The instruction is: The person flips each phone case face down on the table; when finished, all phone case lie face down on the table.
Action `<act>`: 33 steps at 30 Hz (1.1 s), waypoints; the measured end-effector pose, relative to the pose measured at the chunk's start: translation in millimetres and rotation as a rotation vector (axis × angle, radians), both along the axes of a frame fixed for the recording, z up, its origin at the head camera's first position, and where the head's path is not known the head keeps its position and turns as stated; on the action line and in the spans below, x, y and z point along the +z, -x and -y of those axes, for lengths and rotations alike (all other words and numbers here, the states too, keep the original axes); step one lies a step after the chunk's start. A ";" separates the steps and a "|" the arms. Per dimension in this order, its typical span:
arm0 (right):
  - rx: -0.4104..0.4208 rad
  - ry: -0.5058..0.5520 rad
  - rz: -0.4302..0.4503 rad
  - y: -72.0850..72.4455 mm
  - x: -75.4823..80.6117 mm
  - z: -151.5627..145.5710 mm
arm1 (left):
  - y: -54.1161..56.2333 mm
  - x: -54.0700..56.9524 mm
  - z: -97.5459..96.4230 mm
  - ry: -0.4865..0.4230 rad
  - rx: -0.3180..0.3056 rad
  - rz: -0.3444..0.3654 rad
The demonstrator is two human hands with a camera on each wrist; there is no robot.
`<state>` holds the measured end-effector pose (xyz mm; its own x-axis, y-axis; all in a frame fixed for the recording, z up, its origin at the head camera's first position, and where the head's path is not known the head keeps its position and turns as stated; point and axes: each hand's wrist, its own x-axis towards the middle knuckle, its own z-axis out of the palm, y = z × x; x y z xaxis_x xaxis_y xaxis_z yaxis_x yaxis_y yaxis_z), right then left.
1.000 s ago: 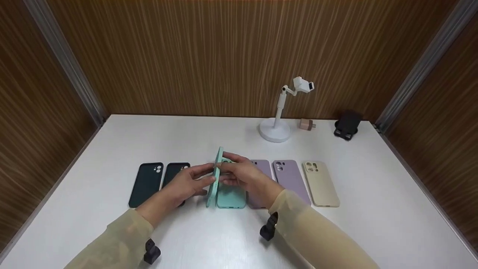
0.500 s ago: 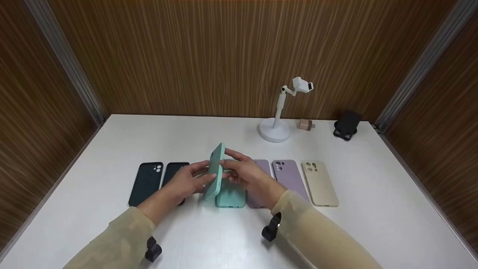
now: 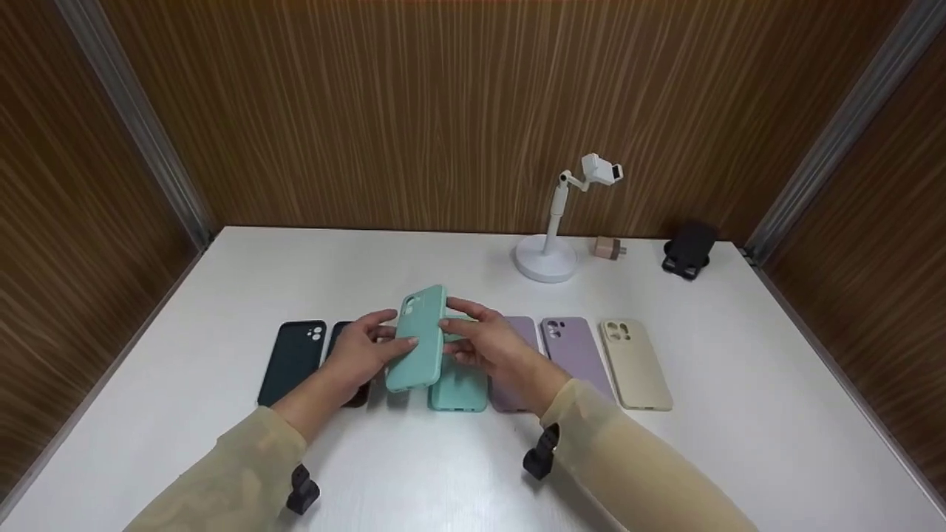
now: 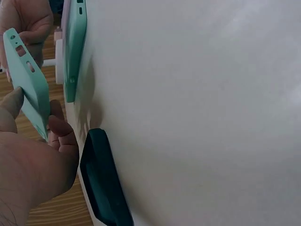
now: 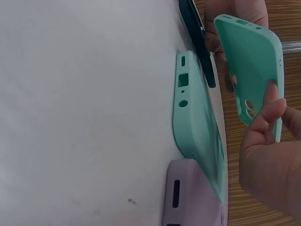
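A mint-green phone case [image 3: 423,341] is held tilted above the table, its back with the camera cutout facing up. My left hand [image 3: 356,360] pinches its left side, thumb on the back and fingers beneath. On the opposite edge, my right hand [image 3: 497,346] grips it between thumb and fingers. The right wrist view looks into the hollow inside of this phone case [image 5: 249,61]. Beneath my right hand lies a second mint phone case [image 3: 460,391], partly covered. A dark phone case [image 4: 104,181] lies hollow side up near my left hand.
Another dark case [image 3: 290,363] lies at the left of the row. Two lilac cases [image 3: 579,355] and a beige case [image 3: 637,363] lie at the right. Behind stand a white stand [image 3: 545,258], a pinkish charger plug [image 3: 607,248] and a black holder [image 3: 689,250].
The held mint case has turned from nearly edge-on to showing its back, swinging leftward at its lower end. My left hand has shifted slightly left; the cases on the table stay put.
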<state>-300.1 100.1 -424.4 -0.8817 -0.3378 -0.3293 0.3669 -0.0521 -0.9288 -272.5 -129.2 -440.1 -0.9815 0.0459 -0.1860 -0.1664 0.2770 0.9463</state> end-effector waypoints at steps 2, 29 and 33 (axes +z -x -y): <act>-0.008 -0.023 -0.010 0.1 -1.8 0.4 | 1.7 0.0 1.3 0.015 0.013 -0.010; -0.007 -0.245 -0.224 -1.4 -9.2 19.7 | -0.8 -6.3 17.6 0.112 0.080 -0.126; -0.014 -0.271 -0.220 -0.9 -10.0 21.7 | -0.4 -6.7 18.3 0.129 0.075 -0.122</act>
<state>-299.2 78.4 -434.3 -0.9456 -0.2512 -0.2065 0.1571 0.2032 -0.9665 -272.1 -147.5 -446.8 -0.9969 -0.0449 -0.0646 -0.0770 0.3886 0.9182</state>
